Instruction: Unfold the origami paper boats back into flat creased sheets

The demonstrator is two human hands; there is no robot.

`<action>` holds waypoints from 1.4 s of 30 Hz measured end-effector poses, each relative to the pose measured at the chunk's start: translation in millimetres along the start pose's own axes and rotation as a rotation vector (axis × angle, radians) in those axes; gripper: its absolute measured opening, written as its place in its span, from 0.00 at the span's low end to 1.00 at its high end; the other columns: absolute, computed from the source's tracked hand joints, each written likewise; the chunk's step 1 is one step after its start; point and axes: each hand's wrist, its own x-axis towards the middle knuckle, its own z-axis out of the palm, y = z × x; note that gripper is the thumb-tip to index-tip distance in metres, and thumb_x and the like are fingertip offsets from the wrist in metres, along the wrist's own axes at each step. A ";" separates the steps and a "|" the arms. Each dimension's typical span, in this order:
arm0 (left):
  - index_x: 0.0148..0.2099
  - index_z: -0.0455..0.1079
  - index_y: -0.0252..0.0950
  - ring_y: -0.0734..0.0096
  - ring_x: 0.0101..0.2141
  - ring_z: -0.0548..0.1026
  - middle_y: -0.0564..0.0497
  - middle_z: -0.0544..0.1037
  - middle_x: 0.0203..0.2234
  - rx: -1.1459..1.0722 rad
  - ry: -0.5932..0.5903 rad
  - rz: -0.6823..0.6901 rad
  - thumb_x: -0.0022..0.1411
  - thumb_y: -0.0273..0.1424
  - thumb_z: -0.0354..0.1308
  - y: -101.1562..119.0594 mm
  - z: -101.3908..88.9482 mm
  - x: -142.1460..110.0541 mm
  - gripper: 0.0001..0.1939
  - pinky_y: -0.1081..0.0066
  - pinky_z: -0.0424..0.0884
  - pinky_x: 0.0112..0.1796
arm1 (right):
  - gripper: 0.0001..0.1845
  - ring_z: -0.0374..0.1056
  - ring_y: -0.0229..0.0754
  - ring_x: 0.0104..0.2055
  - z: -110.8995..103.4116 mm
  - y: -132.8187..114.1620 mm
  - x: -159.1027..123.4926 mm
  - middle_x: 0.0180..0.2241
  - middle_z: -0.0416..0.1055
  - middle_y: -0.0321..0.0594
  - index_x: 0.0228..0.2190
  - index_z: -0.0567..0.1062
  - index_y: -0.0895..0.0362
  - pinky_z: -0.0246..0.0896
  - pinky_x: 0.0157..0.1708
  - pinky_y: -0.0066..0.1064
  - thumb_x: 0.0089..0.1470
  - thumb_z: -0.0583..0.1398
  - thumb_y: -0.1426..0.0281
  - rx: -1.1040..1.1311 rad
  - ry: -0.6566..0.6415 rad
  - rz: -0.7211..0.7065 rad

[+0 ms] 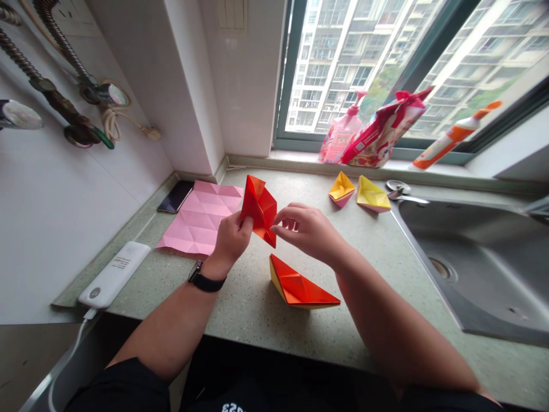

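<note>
Above the counter, my left hand (234, 234) grips a red folded paper piece (258, 207), its thumb pressed on the near face. My right hand (304, 229) has its fingers curled, with thumb and index fingertips pinched at the right edge of that same red paper. Below both hands a red-and-yellow folded paper boat (300, 286) rests on the counter, red side up. To the left lies a pink creased paper sheet (197, 220), partly covered by my left hand.
Two small yellow-and-pink paper boats (342, 189) (373, 194) stand near the sink (480, 257). A phone (175, 196) and a white power bank (114, 274) with a cable lie left. A pump bottle (341, 134), a red bag (386, 131) and an orange-white tube (450, 140) line the sill.
</note>
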 end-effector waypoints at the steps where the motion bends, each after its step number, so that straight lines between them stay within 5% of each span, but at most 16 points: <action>1: 0.25 0.60 0.40 0.69 0.24 0.66 0.54 0.69 0.19 0.004 0.005 0.001 0.67 0.35 0.54 0.3 0.0 -0.3 0.17 0.68 0.56 0.29 | 0.07 0.68 0.41 0.31 3.1 -3.0 -1.5 0.31 0.73 0.37 0.30 0.80 0.52 0.62 0.34 0.36 0.60 0.69 0.64 -0.048 -0.016 0.001; 15: 0.26 0.58 0.40 0.70 0.24 0.65 0.54 0.68 0.19 -0.022 0.049 0.026 0.67 0.37 0.52 -3.8 1.8 0.6 0.17 0.68 0.57 0.29 | 0.08 0.68 0.38 0.32 6.5 -5.3 2.1 0.30 0.74 0.35 0.28 0.81 0.53 0.59 0.35 0.32 0.62 0.68 0.71 -0.115 -0.082 0.095; 29: 0.27 0.67 0.38 0.67 0.28 0.70 0.52 0.73 0.21 -0.136 -0.023 -0.133 0.67 0.44 0.55 -11.5 9.4 4.6 0.20 0.69 0.61 0.30 | 0.07 0.64 0.38 0.30 11.8 0.5 2.8 0.27 0.70 0.33 0.28 0.78 0.54 0.59 0.32 0.32 0.59 0.65 0.72 0.032 0.071 0.097; 37: 0.25 0.64 0.39 0.72 0.20 0.64 0.56 0.65 0.15 -0.338 -0.113 -0.256 0.67 0.47 0.55 -17.3 15.0 6.4 0.22 0.71 0.61 0.25 | 0.09 0.65 0.38 0.32 12.1 6.4 3.9 0.30 0.71 0.35 0.29 0.79 0.54 0.62 0.34 0.32 0.62 0.64 0.67 0.177 0.067 -0.033; 42: 0.31 0.70 0.37 0.73 0.21 0.67 0.54 0.70 0.20 -0.564 -0.278 -0.298 0.66 0.44 0.58 -8.9 12.5 0.7 0.17 0.73 0.65 0.23 | 0.07 0.66 0.38 0.32 12.1 9.4 4.0 0.30 0.70 0.35 0.31 0.79 0.54 0.63 0.34 0.32 0.63 0.64 0.68 0.183 0.062 -0.093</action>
